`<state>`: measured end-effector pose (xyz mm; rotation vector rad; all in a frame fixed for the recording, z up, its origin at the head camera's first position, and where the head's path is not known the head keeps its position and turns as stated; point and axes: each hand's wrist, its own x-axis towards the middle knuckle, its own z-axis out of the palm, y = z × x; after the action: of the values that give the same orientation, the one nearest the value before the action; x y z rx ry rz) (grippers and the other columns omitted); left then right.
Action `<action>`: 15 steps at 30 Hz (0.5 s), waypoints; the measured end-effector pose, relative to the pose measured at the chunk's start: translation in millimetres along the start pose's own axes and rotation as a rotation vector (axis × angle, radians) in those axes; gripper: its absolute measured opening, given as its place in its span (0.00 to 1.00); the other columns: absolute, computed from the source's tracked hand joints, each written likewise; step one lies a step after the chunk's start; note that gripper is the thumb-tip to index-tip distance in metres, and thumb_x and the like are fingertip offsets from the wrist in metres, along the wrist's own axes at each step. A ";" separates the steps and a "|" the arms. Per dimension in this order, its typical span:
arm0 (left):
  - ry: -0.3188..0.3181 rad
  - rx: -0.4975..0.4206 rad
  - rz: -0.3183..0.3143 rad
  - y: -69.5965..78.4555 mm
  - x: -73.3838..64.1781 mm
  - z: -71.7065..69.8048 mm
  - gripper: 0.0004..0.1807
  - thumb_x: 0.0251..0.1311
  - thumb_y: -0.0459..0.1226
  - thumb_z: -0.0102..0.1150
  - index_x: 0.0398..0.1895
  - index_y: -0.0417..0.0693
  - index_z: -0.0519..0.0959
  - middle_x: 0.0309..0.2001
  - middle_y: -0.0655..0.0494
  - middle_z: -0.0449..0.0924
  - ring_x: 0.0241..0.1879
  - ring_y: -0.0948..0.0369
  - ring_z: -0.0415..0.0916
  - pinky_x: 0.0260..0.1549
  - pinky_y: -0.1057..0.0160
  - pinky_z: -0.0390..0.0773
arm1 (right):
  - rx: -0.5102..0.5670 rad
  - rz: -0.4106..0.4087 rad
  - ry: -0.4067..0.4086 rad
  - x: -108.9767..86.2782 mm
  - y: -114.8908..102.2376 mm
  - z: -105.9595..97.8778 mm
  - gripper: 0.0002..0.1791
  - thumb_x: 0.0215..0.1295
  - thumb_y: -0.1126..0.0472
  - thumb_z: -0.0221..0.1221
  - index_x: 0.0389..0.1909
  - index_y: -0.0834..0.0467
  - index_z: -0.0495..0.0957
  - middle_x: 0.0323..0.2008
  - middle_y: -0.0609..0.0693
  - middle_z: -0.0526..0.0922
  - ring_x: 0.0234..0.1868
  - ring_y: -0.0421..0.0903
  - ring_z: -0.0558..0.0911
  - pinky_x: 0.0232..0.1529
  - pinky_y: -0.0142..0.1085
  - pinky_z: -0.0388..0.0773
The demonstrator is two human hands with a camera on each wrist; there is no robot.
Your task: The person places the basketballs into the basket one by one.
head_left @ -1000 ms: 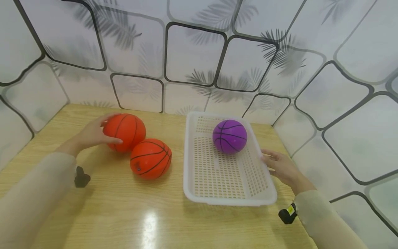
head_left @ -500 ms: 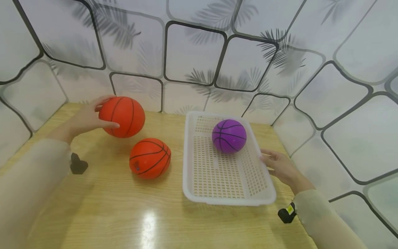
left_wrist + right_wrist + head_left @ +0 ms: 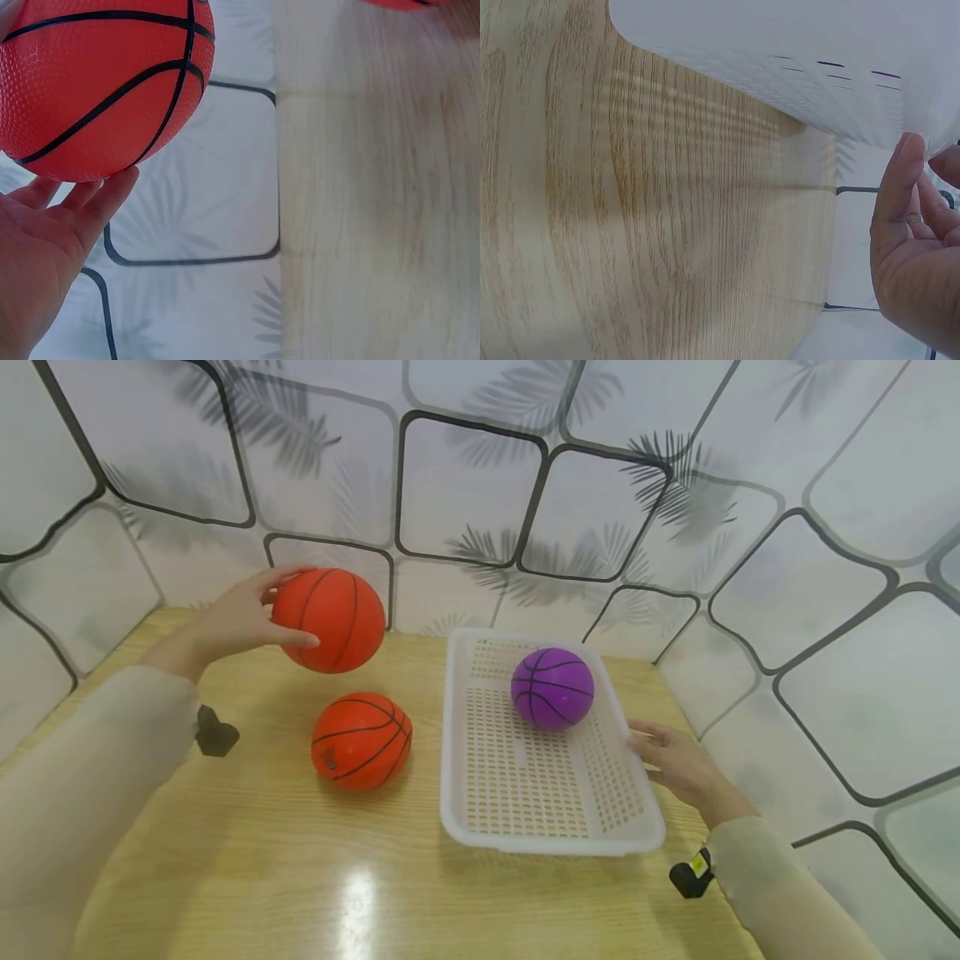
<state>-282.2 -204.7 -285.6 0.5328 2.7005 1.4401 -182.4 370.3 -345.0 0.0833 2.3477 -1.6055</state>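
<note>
My left hand (image 3: 234, 625) holds a red-orange toy basketball (image 3: 330, 620) above the table, thumb on the near side and fingers over the far side. In the left wrist view, fingertips (image 3: 124, 180) press against that ball's black-lined surface. A second red-orange basketball (image 3: 362, 742) rests on the table below it. To the right stands a white plastic basket (image 3: 452, 752) with a purple basketball (image 3: 552, 689) inside, toward the back. My right hand (image 3: 678, 764) grips the basket's right rim, where the right wrist view has the rim between thumb and fingers (image 3: 900, 180).
The light wood table (image 3: 285, 877) meets a patterned wall (image 3: 465, 493) along its back, with more wall (image 3: 847, 660) close by on the right. Slots run through the basket's floor and sides.
My left hand has lifted its basketball off the table, up and away from the second one, then moved it rightward. My right hand and the basket keep their place.
</note>
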 end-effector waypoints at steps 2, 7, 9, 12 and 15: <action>-0.008 0.000 0.023 6.6 3.7 4.2 0.52 0.46 0.39 0.75 0.73 0.60 0.55 0.66 0.44 0.60 0.63 0.42 0.59 0.47 0.37 0.73 | -0.002 0.000 -0.001 0.2 0.2 -0.2 0.34 0.72 0.55 0.52 0.71 0.64 0.53 0.62 0.63 0.68 0.51 0.44 0.78 0.56 0.48 0.71; -0.036 0.000 0.066 23.2 13.5 16.2 0.52 0.44 0.39 0.76 0.73 0.60 0.56 0.66 0.44 0.61 0.64 0.42 0.59 0.48 0.37 0.72 | -0.003 -0.001 0.000 -0.3 0.1 -0.1 0.34 0.71 0.54 0.53 0.71 0.64 0.53 0.62 0.64 0.68 0.51 0.44 0.78 0.57 0.48 0.71; -0.047 -0.014 0.087 29.4 17.7 21.9 0.52 0.43 0.39 0.77 0.72 0.60 0.57 0.66 0.47 0.61 0.64 0.44 0.59 0.48 0.37 0.73 | -0.001 -0.002 -0.001 -0.3 0.1 0.1 0.34 0.71 0.54 0.53 0.71 0.64 0.53 0.62 0.64 0.68 0.51 0.45 0.78 0.57 0.49 0.71; -0.069 -0.053 0.126 38.5 23.3 31.5 0.51 0.42 0.37 0.77 0.71 0.59 0.59 0.65 0.49 0.62 0.64 0.45 0.60 0.47 0.39 0.74 | 0.001 -0.002 -0.004 -0.2 0.4 0.0 0.35 0.71 0.54 0.53 0.71 0.64 0.53 0.63 0.64 0.67 0.52 0.45 0.78 0.57 0.49 0.70; -0.092 -0.073 0.150 48.3 28.6 43.1 0.51 0.41 0.35 0.77 0.71 0.58 0.60 0.65 0.50 0.63 0.63 0.46 0.60 0.47 0.41 0.75 | 0.004 -0.004 -0.005 0.1 0.9 -0.2 0.35 0.71 0.54 0.53 0.71 0.64 0.53 0.63 0.65 0.67 0.51 0.44 0.78 0.57 0.49 0.70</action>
<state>-287.3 -136.6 -267.3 0.7915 2.5750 1.5007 -182.3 370.8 -345.8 0.0759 2.3421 -1.6104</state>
